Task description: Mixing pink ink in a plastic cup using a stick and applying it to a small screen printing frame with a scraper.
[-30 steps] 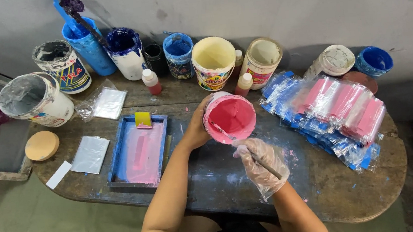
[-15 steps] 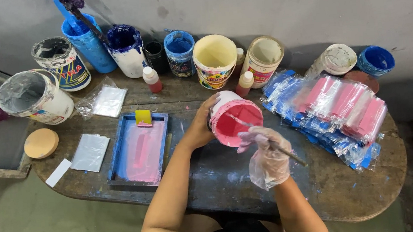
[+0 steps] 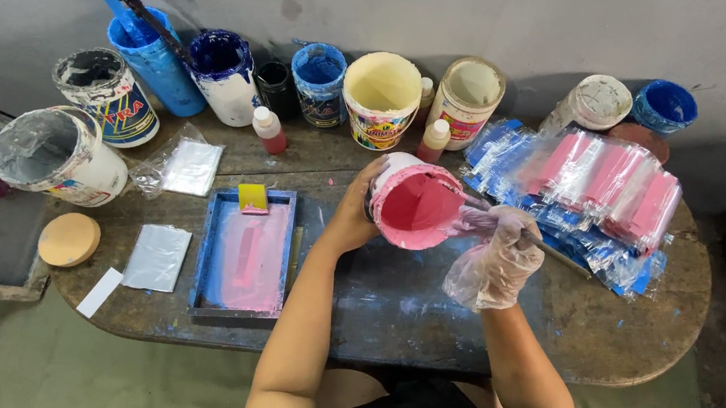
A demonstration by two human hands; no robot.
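Note:
My left hand (image 3: pixel 357 215) grips the side of a white tub of pink paint (image 3: pixel 414 201), tipped toward me above the dark round table (image 3: pixel 389 307). My right hand (image 3: pixel 495 258), in a clear plastic glove, holds a thin stirring stick (image 3: pixel 551 249) whose tip reaches into the tub. To the left lies a blue-framed printing screen (image 3: pixel 245 251) smeared with pink, with a small yellow squeegee (image 3: pixel 252 197) at its far end.
Several paint buckets and tubs line the back: a blue one (image 3: pixel 153 60), a cream one (image 3: pixel 382 97), a white one (image 3: pixel 57 156). Plastic-wrapped pink packets (image 3: pixel 594 188) pile on the right. A small red bottle (image 3: pixel 267 129), foil sheets (image 3: pixel 156 257) and a round wooden disc (image 3: pixel 68 239) sit left.
The pink tub has tilted further toward me and shifted slightly right. My gloved right hand has risen from the table and put the stick into the tub.

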